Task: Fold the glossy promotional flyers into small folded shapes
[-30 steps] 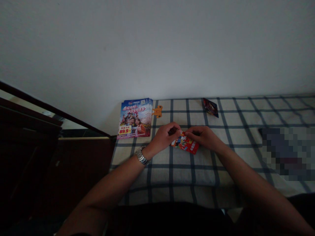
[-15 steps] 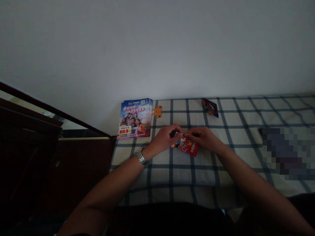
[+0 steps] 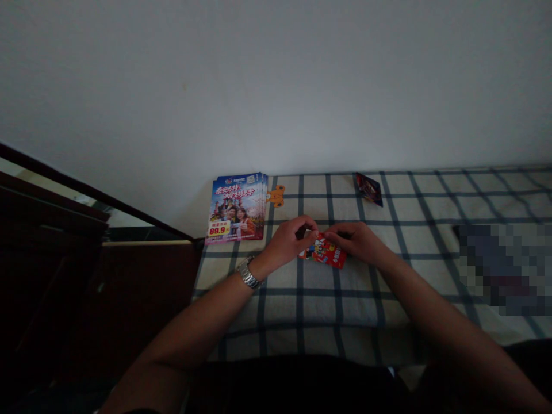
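Observation:
Between both hands is a red printed leaflet (image 3: 331, 255) with cartoon figures and white lettering. It is small and may be folded; its upper edge is covered by my fingers. My left hand (image 3: 295, 237), with a metal watch on the wrist, pinches the leaflet's upper left edge between thumb and finger. Close beside it, my right hand (image 3: 354, 240) is closed on the upper right part. The fingertips of both hands nearly meet. Beyond my left hand lies a stack of colourful flyers (image 3: 235, 210), marked 89.9.
A checked cloth (image 3: 319, 310) covers the surface up to the pale wall (image 3: 276, 86). A dark folded flyer (image 3: 369, 188) stands near the wall. An orange bear figure (image 3: 276, 196) shows beside the stack. At right lies a blurred-out object (image 3: 495, 267); dark wooden furniture (image 3: 142, 293) is at left.
The red leaflet has tilted slightly and its lower edge sits a little higher. Both hands keep their pinch, with only small finger shifts.

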Motion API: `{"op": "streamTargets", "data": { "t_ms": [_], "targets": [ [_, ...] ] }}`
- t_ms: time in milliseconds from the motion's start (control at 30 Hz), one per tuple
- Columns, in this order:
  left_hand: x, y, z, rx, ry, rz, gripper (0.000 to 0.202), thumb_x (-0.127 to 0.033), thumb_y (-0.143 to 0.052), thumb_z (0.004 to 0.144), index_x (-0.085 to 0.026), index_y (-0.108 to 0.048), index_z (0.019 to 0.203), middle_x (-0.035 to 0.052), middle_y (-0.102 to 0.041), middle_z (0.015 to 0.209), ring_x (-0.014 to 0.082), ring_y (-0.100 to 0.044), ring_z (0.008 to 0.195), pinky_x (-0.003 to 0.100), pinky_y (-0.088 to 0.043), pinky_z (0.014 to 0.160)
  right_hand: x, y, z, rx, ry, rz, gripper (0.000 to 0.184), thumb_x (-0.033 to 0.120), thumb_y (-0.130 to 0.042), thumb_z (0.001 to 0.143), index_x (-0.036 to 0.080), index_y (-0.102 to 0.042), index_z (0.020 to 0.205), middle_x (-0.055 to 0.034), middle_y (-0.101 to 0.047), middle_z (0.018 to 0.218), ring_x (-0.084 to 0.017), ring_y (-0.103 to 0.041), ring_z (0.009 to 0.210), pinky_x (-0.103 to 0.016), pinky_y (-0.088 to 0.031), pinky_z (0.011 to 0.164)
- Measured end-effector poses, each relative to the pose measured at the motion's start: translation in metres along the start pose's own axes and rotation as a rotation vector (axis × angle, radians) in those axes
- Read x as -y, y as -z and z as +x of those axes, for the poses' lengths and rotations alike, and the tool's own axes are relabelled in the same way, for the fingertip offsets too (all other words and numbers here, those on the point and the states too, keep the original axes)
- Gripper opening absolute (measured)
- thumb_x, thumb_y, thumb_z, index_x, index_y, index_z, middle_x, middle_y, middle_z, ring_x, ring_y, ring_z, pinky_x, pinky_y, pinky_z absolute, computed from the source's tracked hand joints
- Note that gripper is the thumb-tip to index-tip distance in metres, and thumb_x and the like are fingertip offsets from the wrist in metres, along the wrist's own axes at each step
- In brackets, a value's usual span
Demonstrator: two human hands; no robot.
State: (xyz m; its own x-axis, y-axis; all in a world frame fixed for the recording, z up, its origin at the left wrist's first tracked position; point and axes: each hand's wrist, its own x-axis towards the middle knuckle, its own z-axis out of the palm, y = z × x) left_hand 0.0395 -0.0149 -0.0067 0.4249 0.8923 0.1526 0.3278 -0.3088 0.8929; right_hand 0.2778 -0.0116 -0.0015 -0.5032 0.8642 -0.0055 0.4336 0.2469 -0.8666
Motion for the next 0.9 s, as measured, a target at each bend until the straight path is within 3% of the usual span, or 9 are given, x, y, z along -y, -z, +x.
{"op": "streamTargets", "data": {
  "t_ms": [267, 433, 600, 767, 900],
  "targets": [
    [0.0001, -0.0008, -0.0025, 0.023, -0.016, 0.022, 0.022, -0.040, -0.059, 0.099, -0.019, -0.066, 0.097, -0.0005, -0.068, 0.085, 0.0114, -0.057, 0.069, 0.023, -0.042, 0.062, 0.0028, -0.0001, -0.0012, 0.003, 0.031, -0.036, 0.039, 0.050, -0.058, 0.100, 0.018, -0.079, 0.089, -0.0033, -0.076, 0.078, -0.015, -0.065, 0.068, -0.026, -0.047, 0.061],
    [0.0001, -0.0007, -0.0010, 0.057, -0.040, 0.044, 0.022, -0.041, -0.062, 0.098, -0.020, -0.068, 0.100, 0.0009, -0.071, 0.090, 0.0137, -0.063, 0.077, 0.024, -0.046, 0.069, 0.0059, -0.0007, -0.0005, 0.004, 0.044, -0.057, 0.038, 0.048, -0.057, 0.100, 0.019, -0.079, 0.090, -0.0033, -0.077, 0.079, -0.016, -0.067, 0.069, -0.026, -0.048, 0.063],
    [-0.0003, -0.0009, -0.0003, 0.018, -0.044, 0.047, 0.021, -0.039, -0.061, 0.099, -0.019, -0.068, 0.099, 0.0008, -0.072, 0.091, 0.0144, -0.065, 0.082, 0.025, -0.047, 0.073, 0.0099, -0.0018, 0.0001, -0.026, 0.050, -0.051, 0.036, 0.046, -0.056, 0.101, 0.020, -0.078, 0.091, -0.0030, -0.078, 0.080, -0.016, -0.068, 0.070, -0.027, -0.049, 0.064],
    [-0.0027, 0.0002, 0.0001, -0.014, -0.034, 0.026, 0.021, -0.038, -0.061, 0.099, -0.019, -0.067, 0.097, 0.0013, -0.072, 0.091, 0.0147, -0.065, 0.081, 0.025, -0.046, 0.070, 0.0066, -0.0022, -0.0001, -0.042, 0.021, 0.013, 0.036, 0.049, -0.058, 0.099, 0.019, -0.079, 0.099, -0.0048, -0.080, 0.089, -0.019, -0.070, 0.076, -0.028, -0.052, 0.068],
    [-0.0029, 0.0006, 0.0001, -0.025, -0.029, 0.027, 0.023, -0.040, -0.061, 0.099, -0.019, -0.067, 0.097, 0.0012, -0.071, 0.090, 0.0142, -0.064, 0.079, 0.024, -0.044, 0.066, 0.0037, -0.0027, 0.0001, -0.072, 0.000, 0.021, 0.039, 0.052, -0.059, 0.098, 0.019, -0.079, 0.096, -0.0049, -0.079, 0.085, -0.018, -0.068, 0.071, -0.028, -0.051, 0.064]
  ]
}}
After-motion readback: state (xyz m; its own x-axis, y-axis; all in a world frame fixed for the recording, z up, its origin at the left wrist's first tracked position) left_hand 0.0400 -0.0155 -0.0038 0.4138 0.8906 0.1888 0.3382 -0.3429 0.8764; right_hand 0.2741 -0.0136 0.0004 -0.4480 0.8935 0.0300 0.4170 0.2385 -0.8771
